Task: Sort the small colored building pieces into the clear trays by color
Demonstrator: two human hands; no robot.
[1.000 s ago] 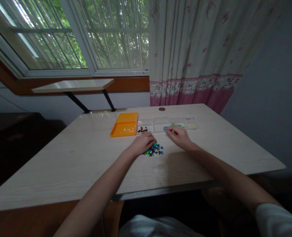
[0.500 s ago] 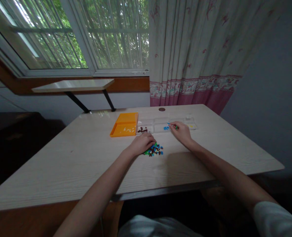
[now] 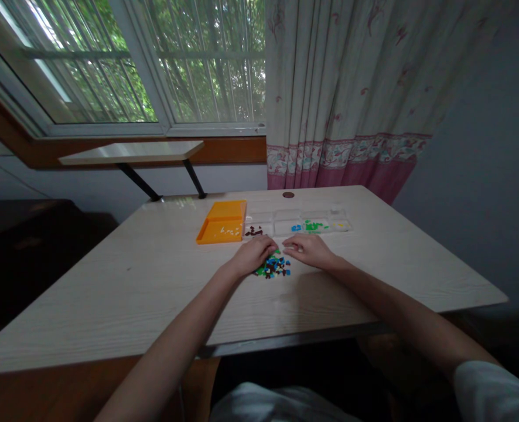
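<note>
A loose pile of small blue, green, brown and pale plastic pieces [image 3: 273, 268] lies on the table. My left hand [image 3: 254, 254] rests against the pile's upper left side, its fingers curled down; what is under the fingertips is hidden. Just right of the pile's top, my right hand [image 3: 308, 249] hovers with thumb and index finger slightly apart and nothing visible between them. Behind the hands is a clear compartment tray [image 3: 281, 215]. Brown pieces [image 3: 254, 231], blue pieces [image 3: 296, 228], green pieces [image 3: 314, 225] and a few yellow pieces [image 3: 341, 225] lie in separate front compartments.
An open orange case [image 3: 226, 210] with white pieces [image 3: 228, 232] stands left of the tray. A raised shelf [image 3: 132, 152] on black legs is at the table's back left. A round dark disc [image 3: 288, 195] sits near the back edge, before the curtain [image 3: 316, 117].
My right hand has come from the tray back toward me and left, beside the pile, and no longer holds the small piece. Green pieces in the tray are uncovered. My left hand has barely moved.
</note>
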